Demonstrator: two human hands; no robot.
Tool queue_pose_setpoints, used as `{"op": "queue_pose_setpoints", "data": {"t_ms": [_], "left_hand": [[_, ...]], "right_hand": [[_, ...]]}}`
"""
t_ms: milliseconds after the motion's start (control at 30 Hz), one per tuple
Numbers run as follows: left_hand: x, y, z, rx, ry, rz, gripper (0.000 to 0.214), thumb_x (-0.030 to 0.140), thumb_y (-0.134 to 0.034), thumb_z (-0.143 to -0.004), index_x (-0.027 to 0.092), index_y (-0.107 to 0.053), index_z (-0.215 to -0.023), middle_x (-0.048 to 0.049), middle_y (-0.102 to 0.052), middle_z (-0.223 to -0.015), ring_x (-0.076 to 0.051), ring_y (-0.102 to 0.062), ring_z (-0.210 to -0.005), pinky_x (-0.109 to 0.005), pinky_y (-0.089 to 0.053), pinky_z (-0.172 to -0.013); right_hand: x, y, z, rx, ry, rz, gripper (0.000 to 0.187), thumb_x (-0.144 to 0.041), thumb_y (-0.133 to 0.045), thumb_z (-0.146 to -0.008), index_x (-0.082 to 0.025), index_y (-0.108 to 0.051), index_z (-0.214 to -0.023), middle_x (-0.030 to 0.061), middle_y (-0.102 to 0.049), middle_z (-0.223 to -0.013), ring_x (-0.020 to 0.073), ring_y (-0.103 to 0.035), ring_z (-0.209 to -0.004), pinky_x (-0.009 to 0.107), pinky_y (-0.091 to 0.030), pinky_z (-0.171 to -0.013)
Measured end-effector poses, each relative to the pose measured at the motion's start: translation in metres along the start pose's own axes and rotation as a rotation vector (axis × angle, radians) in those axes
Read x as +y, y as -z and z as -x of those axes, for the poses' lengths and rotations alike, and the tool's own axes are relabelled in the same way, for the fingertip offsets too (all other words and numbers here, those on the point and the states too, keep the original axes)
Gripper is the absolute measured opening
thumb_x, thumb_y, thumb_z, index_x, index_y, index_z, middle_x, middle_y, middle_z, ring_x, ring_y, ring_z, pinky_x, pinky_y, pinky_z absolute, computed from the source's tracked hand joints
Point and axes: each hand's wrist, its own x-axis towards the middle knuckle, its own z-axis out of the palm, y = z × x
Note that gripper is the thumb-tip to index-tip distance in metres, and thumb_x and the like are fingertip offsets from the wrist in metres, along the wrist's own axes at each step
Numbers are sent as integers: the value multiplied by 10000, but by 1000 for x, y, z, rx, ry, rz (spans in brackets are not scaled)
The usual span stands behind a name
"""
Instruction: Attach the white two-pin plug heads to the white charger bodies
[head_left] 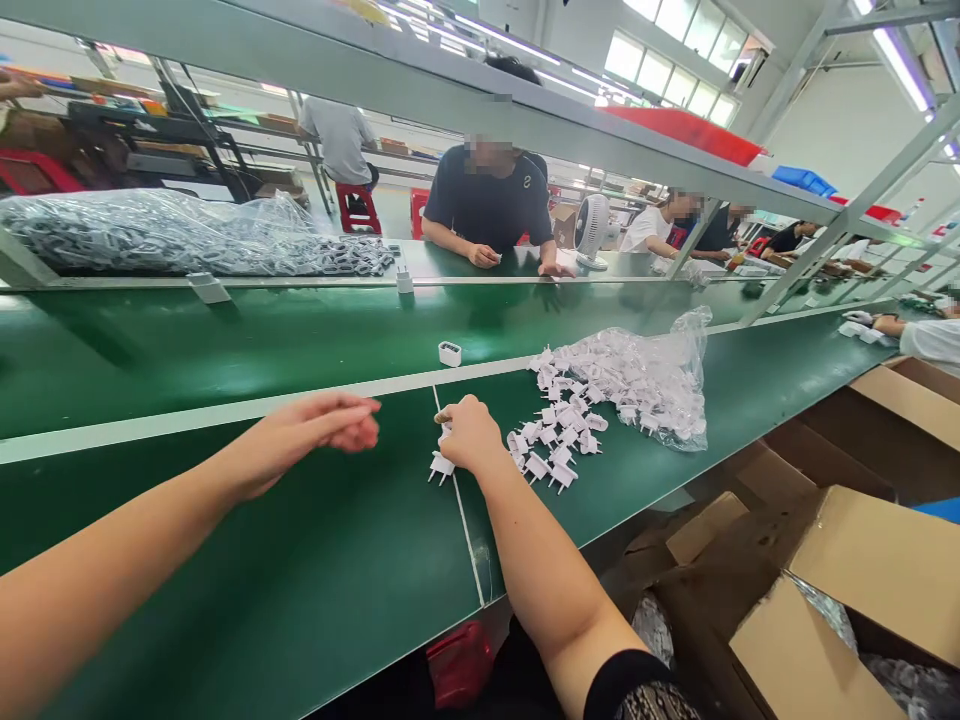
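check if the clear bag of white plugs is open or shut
Open: white plugs spill out of the clear bag onto the green belt.

Small white plastic plug insert (441,466) with two pins. Lies flat on the green belt, pins pointing near-left, away from the palm. Sits right at the thumb side of the right hand (469,432), partly covered by its curled fingers; cannot tell if actually gripped. Well clear of the left hand (315,435), off to its right. More loose white inserts (551,445) of the same kind, scattered in every direction, just beyond the right hand's outer edge, apart from it.
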Motion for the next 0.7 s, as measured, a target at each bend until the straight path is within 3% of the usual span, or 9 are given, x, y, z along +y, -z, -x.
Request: {"op": "queue_pose_setpoints", "data": {"t_ms": [67,233,300,367,467,567,700], "left_hand": [[-4,-18,-44,63,66,15,319,388,-716,-976,154,-685,-1191,-92,-755,-1103,-249,-733,-1015,-425,-612,-946],[-11,-79,-150,310,107,-82,668,349,-906,-698,157,-633,-1277,-180,-632,-1418,-366,-565,-1368,-479,-439,-1181],[-13,-96,-172,347,118,-106,659,394,-916,-719,157,-641,-1269,-171,-626,-1423,-378,-525,-1405,-525,-398,-1203],[-16,-105,-182,359,134,-107,529,435,-858,-828,158,-665,-1235,-144,-663,-1357,-357,-571,-1348,-559,-417,-1175],[-19,-104,-176,367,133,-63,423,413,-765,-938,153,-669,-1256,-127,-704,-1287,-313,-657,-1220,-542,-491,-1105],[-26,-86,-145,368,73,12,546,392,-757,-917,148,-608,-1382,-139,-710,-1339,-289,-690,-1195,-453,-529,-1084],[-46,-47,-66,333,18,93,741,432,-710,-882,172,-455,-1527,-148,-669,-1458,-254,-707,-1196,-394,-543,-1091]], "right_hand": [[1,-1,0,34,-9,-11,388,-81,-666,-863,-229,-712,-1219,141,-557,-1382,301,-596,-1299,342,-552,-923],[6,-3,-2,114,-53,-52,423,11,-598,-860,-171,-621,-1241,158,-570,-1347,279,-639,-1202,349,-522,-947],[8,-3,-4,121,-70,-81,420,21,-611,-838,-163,-613,-1216,148,-621,-1259,282,-676,-1119,375,-528,-936],[9,-3,-5,139,-84,-123,433,22,-621,-822,-158,-611,-1215,150,-641,-1236,285,-699,-1059,407,-541,-927],[6,-4,-5,177,-61,-220,498,10,-604,-835,-161,-595,-1302,169,-616,-1347,267,-709,-1074,430,-563,-954],[-2,-8,-1,109,60,-351,461,-34,-652,-835,-219,-671,-1256,85,-695,-1272,203,-741,-1029,346,-611,-906],[-11,-20,5,-410,234,-714,347,-15,-689,-734,-184,-762,-1028,17,-783,-906,176,-779,-801,288,-652,-735]]}}
